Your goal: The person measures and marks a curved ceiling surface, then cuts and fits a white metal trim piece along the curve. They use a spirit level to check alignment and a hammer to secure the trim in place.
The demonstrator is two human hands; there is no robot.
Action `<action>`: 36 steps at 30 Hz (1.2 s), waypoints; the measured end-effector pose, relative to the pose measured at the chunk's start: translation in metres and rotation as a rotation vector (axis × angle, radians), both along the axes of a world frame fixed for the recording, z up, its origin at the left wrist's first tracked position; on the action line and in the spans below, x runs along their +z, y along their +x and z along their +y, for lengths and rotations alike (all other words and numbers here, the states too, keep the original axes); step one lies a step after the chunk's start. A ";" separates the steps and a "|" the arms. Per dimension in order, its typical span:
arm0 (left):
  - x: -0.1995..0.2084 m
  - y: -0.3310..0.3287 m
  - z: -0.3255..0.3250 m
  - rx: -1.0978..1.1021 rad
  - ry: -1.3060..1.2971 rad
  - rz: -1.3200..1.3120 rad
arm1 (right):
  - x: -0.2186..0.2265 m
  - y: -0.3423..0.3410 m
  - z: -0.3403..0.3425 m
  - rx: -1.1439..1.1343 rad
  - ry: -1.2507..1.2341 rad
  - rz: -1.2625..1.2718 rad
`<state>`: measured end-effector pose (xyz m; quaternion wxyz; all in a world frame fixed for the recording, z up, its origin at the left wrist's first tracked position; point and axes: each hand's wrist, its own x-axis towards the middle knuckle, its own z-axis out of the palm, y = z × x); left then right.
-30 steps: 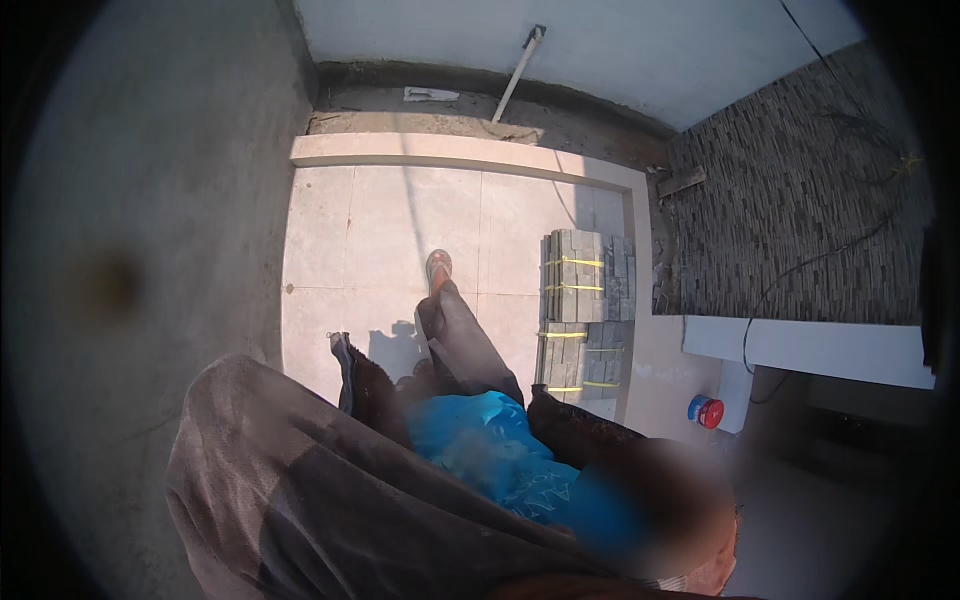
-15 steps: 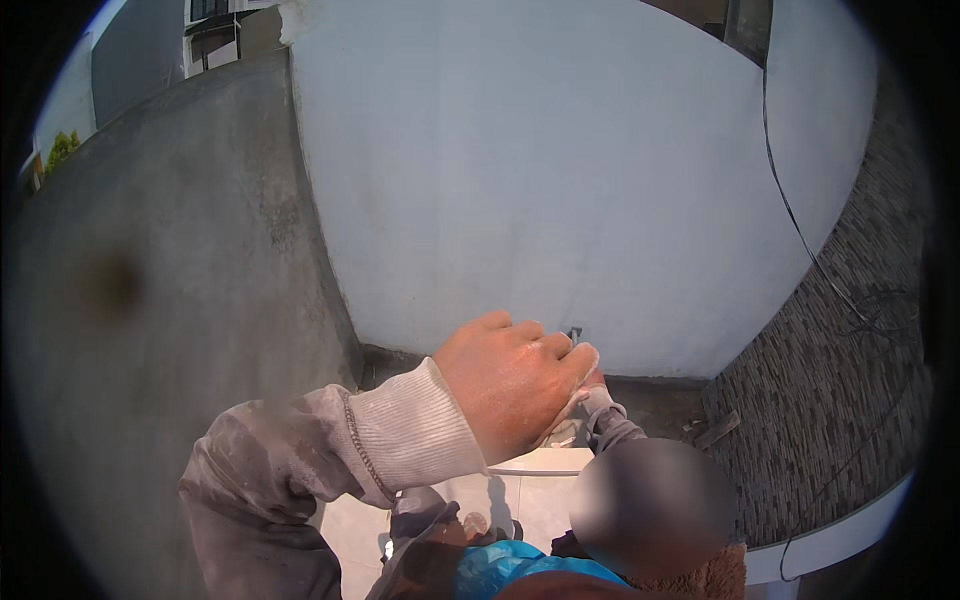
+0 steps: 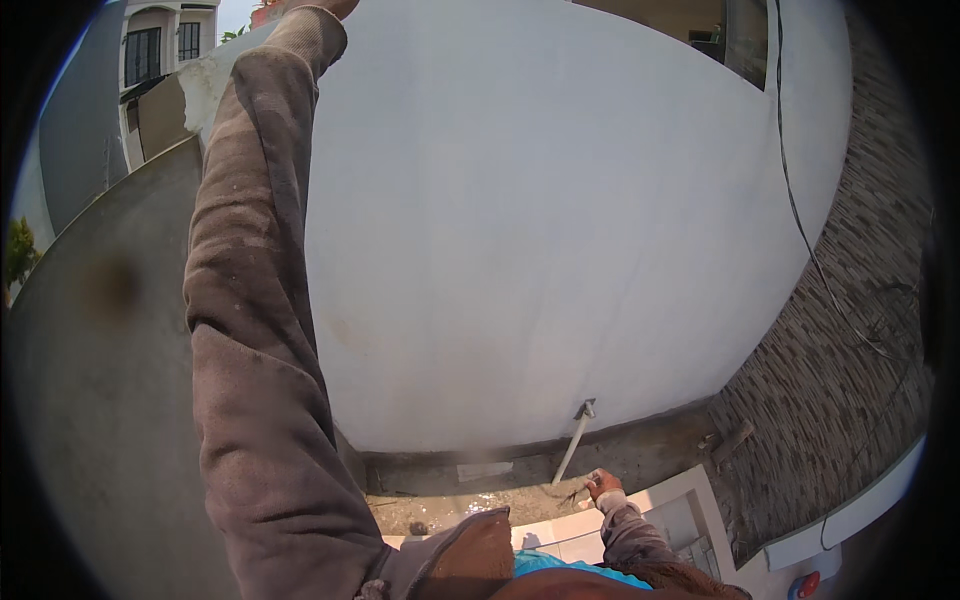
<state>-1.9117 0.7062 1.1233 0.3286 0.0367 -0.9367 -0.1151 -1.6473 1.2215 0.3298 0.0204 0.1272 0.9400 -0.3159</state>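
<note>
My left arm [image 3: 255,290], in a dusty brown sleeve, reaches straight up along the pale wall [image 3: 530,200]. My left hand [image 3: 330,7] is cut off by the top edge, so its fingers and anything in them are hidden. Low and right of centre, my right hand [image 3: 603,485] has its fingers curled together. What they hold, if anything, is too small to make out. Just left of it, a thin white pipe [image 3: 571,450] slants down from a small metal fitting [image 3: 587,408] on the wall.
A bare grey wall [image 3: 110,370] stands at left. A black cable [image 3: 800,220] hangs at right, beside brown patterned wall cladding [image 3: 840,330]. Along the wall's foot runs a strip of rough ground [image 3: 440,510]. Something blue [image 3: 585,568] shows at my body, and a tiled edge [image 3: 700,490] lies at right.
My left hand has risen from the middle, near my right hand, to the top edge, the arm stretching out. My right hand now shows lower down. The view has shifted, uncovering the pipe.
</note>
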 end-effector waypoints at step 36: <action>-0.330 0.269 0.390 -1.173 -0.301 0.404 | -0.094 0.586 -0.172 -1.636 -0.618 -0.321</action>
